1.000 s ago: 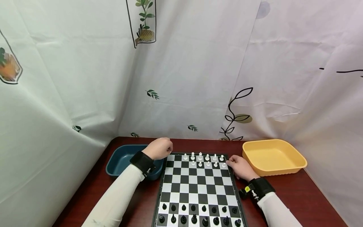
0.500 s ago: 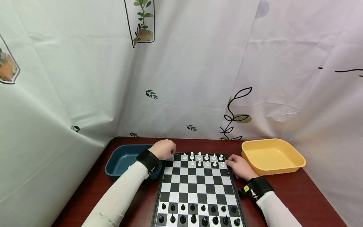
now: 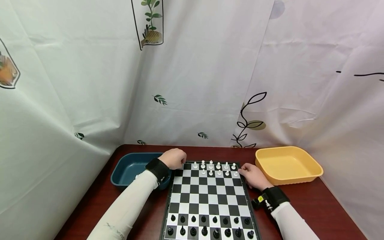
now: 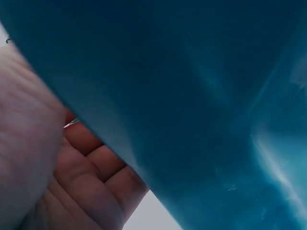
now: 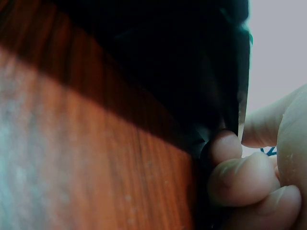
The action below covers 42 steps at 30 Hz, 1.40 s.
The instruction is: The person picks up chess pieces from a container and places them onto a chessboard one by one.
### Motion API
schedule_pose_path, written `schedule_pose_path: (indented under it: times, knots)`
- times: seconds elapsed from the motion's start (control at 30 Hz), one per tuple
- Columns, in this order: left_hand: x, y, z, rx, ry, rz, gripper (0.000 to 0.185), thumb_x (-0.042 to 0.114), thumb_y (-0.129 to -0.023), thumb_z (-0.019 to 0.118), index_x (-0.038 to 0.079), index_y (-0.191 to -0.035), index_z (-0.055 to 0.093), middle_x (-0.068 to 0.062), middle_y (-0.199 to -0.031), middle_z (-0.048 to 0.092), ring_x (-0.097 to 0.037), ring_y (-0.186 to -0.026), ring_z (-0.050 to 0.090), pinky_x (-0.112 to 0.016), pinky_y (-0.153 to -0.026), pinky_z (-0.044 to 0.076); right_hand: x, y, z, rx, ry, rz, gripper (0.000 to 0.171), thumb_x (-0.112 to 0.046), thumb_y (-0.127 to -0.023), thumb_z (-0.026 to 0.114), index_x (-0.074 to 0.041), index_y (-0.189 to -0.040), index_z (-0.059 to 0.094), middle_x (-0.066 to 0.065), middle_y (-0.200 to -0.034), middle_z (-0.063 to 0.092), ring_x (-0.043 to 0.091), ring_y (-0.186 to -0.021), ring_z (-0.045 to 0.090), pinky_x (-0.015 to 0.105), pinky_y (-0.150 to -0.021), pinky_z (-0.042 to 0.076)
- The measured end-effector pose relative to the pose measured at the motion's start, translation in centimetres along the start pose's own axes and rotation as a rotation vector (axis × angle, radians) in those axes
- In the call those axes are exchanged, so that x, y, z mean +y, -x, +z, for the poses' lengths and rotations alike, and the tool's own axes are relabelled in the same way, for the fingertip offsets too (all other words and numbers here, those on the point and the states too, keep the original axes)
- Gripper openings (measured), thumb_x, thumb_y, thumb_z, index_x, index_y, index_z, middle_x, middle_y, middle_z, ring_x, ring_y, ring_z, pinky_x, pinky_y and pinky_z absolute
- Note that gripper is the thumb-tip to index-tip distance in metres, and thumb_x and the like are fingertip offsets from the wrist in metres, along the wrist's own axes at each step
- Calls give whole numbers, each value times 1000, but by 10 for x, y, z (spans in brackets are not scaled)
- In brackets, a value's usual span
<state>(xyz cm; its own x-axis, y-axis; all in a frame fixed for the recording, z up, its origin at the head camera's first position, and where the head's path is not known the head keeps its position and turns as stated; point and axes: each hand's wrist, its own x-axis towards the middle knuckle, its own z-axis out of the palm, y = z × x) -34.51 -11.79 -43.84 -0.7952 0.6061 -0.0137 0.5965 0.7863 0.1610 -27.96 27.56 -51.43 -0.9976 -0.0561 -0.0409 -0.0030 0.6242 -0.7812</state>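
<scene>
A black-and-white chessboard lies on the table with black chess pieces in two rows near me. White chess pieces stand in two shorter rows at the far end. My left hand is bent over the board's far left corner, its forearm crossing the blue tub; its fingertips are hidden, and I cannot tell what they hold. In the left wrist view that tub covers much of the curled fingers. On the board's right edge, near the far corner, my right hand pinches the frame.
The yellow tub stands right of the board, just beyond my right hand. The dark red table ends at a pale patterned curtain behind and at both sides.
My left hand has moved slightly right and toward me, down to the board's far left corner. The right hand keeps its place at the right edge.
</scene>
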Motion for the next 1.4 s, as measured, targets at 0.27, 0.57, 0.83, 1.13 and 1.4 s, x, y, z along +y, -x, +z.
schedule_pose_path:
  times: [0.27,0.57,0.83,1.13,1.4]
  knots:
    - [-2,3,0,-4,2,-3,30,-3,-91,78,21,-74,70,6,-74,63,-13,-66,51,-32,-64,47,0,-1,2,1,-3,0,19,-20,-112,62,-5,-100,63,5,-60,56,20,-42,51,34,-45,45]
    - [0,7,-3,-14,-34,-26,17,5,-94,82,16,-107,83,3,-97,74,-15,-84,62,-37,-83,59,-1,1,2,4,-8,7,20,-21,-112,62,-5,-101,62,6,-61,56,20,-43,51,35,-45,46]
    - [-2,20,-19,105,-38,-22,24,17,-103,80,11,-126,81,-4,-116,76,-20,-103,71,-43,-92,62,-1,1,2,7,-15,7,19,-20,-112,62,-5,-100,62,6,-60,55,20,-42,51,35,-45,45]
    - [-19,44,-42,286,42,-58,20,19,-105,78,11,-123,81,-4,-112,77,-21,-97,73,-42,-86,62,-4,3,0,3,-7,7,19,-20,-111,61,-5,-100,62,5,-60,55,20,-42,52,34,-45,45]
    - [-42,72,-45,355,96,-143,20,20,-106,77,9,-121,83,-6,-112,80,-25,-97,74,-48,-85,63,-5,4,1,4,-8,13,19,-20,-111,61,-5,-99,62,5,-61,55,20,-43,51,34,-45,45]
